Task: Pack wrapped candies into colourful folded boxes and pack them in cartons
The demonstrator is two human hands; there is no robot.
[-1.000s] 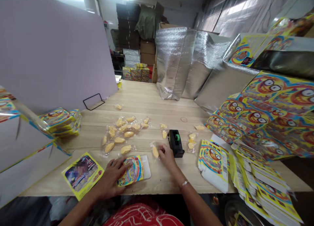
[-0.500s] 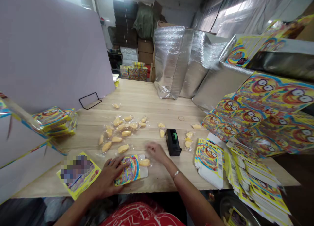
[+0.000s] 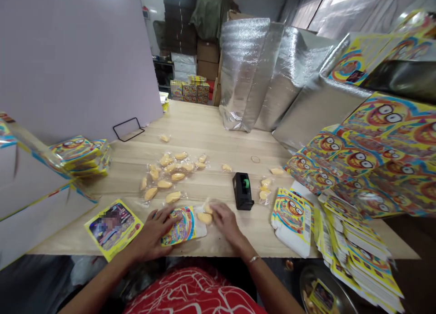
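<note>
My left hand (image 3: pixel 153 234) holds down a small printed carton (image 3: pixel 180 225) by its left end, index finger across its top and thumb at the near edge. The carton lies flat, its white end flap (image 3: pixel 201 231) pointing right. On that flap rests a yellow, clear-wrapped piece shaped like a fortune cookie (image 3: pixel 205 218). My right hand (image 3: pixel 226 221) pinches a second wrapped cookie (image 3: pixel 207 208) just above it. Several more wrapped cookies (image 3: pixel 177 176) lie loosely beyond my left hand. A black tape dispenser (image 3: pixel 242 193) stands right of my right hand.
A yellow printed card (image 3: pixel 114 227) lies at left, near stacked cartons (image 3: pixel 80 155). Flat cartons (image 3: pixel 293 218) pile up at right, below a wall of printed boxes (image 3: pixel 361 155). Silver foil-lined bags (image 3: pixel 243 73) stand behind. A metal bowl (image 3: pixel 306 277) sits below the table edge.
My right hand has come in to the carton's flap with a wrapped cookie; one of two beside the tape dispenser is gone. My left hand stays on the carton. The view has shifted slightly.
</note>
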